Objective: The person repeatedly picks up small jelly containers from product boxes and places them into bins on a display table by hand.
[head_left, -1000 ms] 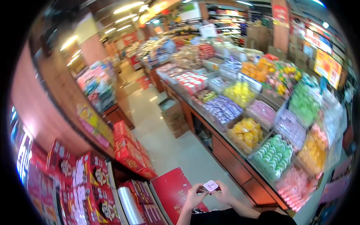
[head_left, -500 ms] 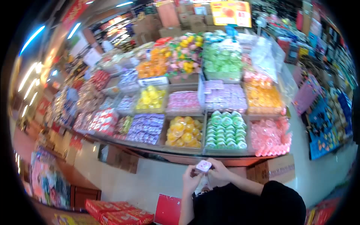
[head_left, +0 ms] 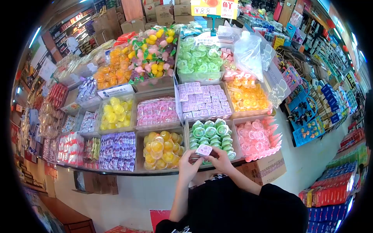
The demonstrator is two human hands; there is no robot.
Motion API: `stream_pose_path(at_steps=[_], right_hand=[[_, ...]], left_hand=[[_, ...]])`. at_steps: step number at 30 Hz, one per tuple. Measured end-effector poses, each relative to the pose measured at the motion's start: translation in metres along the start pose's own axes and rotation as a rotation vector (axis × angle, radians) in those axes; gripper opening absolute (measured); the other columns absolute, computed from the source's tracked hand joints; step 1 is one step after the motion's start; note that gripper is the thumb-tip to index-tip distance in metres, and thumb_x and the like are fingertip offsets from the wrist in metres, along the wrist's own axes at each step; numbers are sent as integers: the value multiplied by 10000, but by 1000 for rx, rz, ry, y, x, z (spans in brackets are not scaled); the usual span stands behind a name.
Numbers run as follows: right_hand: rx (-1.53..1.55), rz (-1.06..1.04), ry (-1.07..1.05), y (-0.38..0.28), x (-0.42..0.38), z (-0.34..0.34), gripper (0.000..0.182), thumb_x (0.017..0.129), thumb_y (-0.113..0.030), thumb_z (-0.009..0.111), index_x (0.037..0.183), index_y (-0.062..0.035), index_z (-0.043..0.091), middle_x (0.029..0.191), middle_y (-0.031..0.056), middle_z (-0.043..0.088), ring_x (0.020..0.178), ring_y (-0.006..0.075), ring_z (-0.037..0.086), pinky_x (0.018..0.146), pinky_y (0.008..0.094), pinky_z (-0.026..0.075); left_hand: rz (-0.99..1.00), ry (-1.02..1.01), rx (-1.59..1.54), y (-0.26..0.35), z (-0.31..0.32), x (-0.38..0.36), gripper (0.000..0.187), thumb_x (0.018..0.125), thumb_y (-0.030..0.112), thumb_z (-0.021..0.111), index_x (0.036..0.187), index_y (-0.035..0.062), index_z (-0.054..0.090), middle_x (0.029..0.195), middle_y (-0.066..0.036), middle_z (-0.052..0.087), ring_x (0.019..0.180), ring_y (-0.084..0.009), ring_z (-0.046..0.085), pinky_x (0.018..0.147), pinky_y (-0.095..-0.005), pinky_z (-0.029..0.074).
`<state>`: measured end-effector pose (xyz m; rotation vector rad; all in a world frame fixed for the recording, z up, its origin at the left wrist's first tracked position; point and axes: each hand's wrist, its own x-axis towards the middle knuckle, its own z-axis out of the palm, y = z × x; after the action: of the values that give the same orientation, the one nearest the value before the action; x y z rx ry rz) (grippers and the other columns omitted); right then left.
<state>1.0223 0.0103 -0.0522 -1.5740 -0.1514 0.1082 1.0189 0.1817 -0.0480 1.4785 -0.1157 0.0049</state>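
Between my two hands is a small square jelly cup [head_left: 204, 150] with a pale lilac lid facing up. My left hand [head_left: 188, 166] grips its left side, and my right hand [head_left: 220, 160] pinches the right side; the fingertips beneath are partly hidden. The cup is in front of a bin of green-lidded jelly cups [head_left: 210, 131], covering part of the bin's front. Behind that, a bin holds square lilac cups [head_left: 204, 101] that look like the held one. Round yellow jellies [head_left: 161, 148] lie to the left and pink jelly cups [head_left: 254, 136] to the right.
The tiered display carries several more bins, including purple packets [head_left: 117, 150] and orange cups [head_left: 248, 95]. A clear plastic bag [head_left: 248, 54] hangs at the back right. Cardboard boxes [head_left: 266, 169] stand under the display. A blue rack [head_left: 305, 116] stands at right.
My view has shifted, and the bins now appear closer and sharper. Both hands, still around the jelly cup, have come up in front of the green cups.
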Motion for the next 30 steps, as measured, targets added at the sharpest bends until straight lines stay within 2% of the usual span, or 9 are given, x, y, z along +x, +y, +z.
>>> stream_pose_path(at_steps=[1, 5, 8, 9, 12, 17, 21, 25, 30], right_hand=[[-151, -39, 10, -2, 8, -8, 405, 847, -70, 711, 1217, 26, 578, 993, 95, 692, 875, 116, 654, 778, 282, 535], [-129, -124, 15, -5, 46, -31, 432, 842, -39, 709, 1236, 26, 546, 1039, 105, 689, 932, 135, 660, 810, 290, 539], [87, -83, 65, -11, 72, -45, 457, 851, -8, 691, 1262, -8, 490, 1128, 99, 648, 1042, 158, 627, 895, 305, 510], [88, -50, 33, -3, 85, -53, 502, 845, 0, 691, 1280, -29, 442, 1186, 106, 623, 1079, 174, 617, 894, 306, 511], [1, -90, 79, 13, 118, -71, 500, 831, 15, 692, 1275, -21, 466, 1212, 96, 599, 1094, 170, 607, 862, 292, 520], [-147, -138, 105, 37, 184, -92, 533, 813, 25, 674, 1321, -44, 527, 1206, 92, 549, 955, 154, 624, 776, 275, 540], [-87, -114, 162, 63, 230, -86, 540, 813, 34, 653, 1331, -37, 518, 1145, 93, 589, 931, 164, 635, 722, 283, 554], [-92, -107, 160, 88, 272, -78, 533, 811, 0, 660, 1326, -30, 523, 1118, 124, 598, 929, 194, 648, 743, 313, 563], [-178, -105, 167, 103, 309, -69, 531, 779, 0, 669, 1296, -33, 546, 1072, 156, 593, 911, 242, 651, 746, 323, 560]], left_hand=[[-38, -5, -45, -3, 4, 9, 314, 814, -58, 684, 1112, -16, 596, 999, -75, 629, 892, -157, 678, 748, -264, 550], [-4, 87, 11, -10, 27, 48, 326, 820, -44, 678, 1132, 4, 598, 1042, -59, 617, 964, -144, 656, 734, -253, 547], [26, 119, 18, -18, 44, 80, 344, 821, -31, 680, 1150, 14, 594, 1034, -54, 614, 954, -145, 655, 725, -246, 544], [27, 112, 38, -17, 48, 92, 366, 826, -6, 683, 1179, 19, 586, 1063, -62, 599, 976, -154, 643, 735, -260, 542], [45, 146, 77, -33, 60, 125, 380, 831, 22, 685, 1196, 19, 583, 1105, -71, 579, 1011, -160, 617, 746, -279, 537], [-150, 170, -100, -63, 69, 179, 460, 866, 13, 623, 1314, 0, 520, 1116, -69, 618, 990, -136, 604, 735, -270, 515], [-128, 312, -174, -74, 75, 219, 421, 883, 39, 606, 1297, 13, 534, 1086, -68, 635, 924, -134, 617, 731, -265, 528], [-218, 322, -165, -84, 66, 249, 417, 876, 51, 580, 1288, 13, 525, 1051, -74, 637, 917, -144, 630, 739, -279, 541], [-227, 434, -202, -97, 65, 280, 555, 856, -26, 582, 1389, 21, 434, 1209, -115, 578, 938, -172, 624, 711, -266, 535]])
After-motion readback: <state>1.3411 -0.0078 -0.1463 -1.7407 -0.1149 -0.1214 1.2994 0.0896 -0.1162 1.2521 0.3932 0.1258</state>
